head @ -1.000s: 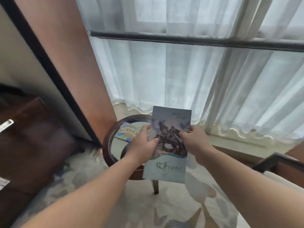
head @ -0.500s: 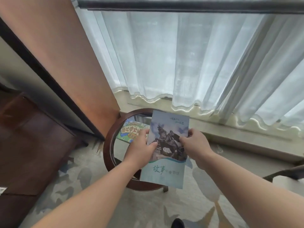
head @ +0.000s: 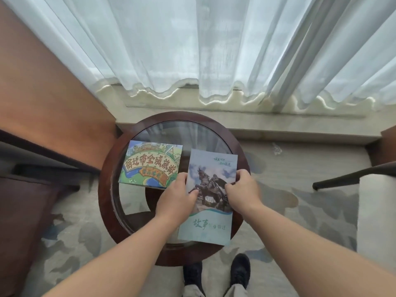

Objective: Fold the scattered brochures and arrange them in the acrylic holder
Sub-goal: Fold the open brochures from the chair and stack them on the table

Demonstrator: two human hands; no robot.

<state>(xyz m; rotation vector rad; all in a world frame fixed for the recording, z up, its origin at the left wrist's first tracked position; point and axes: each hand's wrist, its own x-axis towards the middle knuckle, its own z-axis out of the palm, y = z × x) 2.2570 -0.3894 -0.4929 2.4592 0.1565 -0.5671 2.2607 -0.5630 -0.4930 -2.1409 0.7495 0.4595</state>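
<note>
Your left hand and right hand both pinch the brochure, now lowered over the worktop, right of the map. No holder shows, so folding seems next.

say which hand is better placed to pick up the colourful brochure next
Left, probably. The left hand sits beside the colourful brochure, while the right hand holds the blue brochure at its far edge and would have to cross it.

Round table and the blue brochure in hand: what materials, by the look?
The round table has a rim that looks like dark, glossy varnished wood. Its glass top seems clear, since carpet shows through and it reflects. The blue brochure is probably thin coated paper: smooth printed cover, holding flat.
</note>
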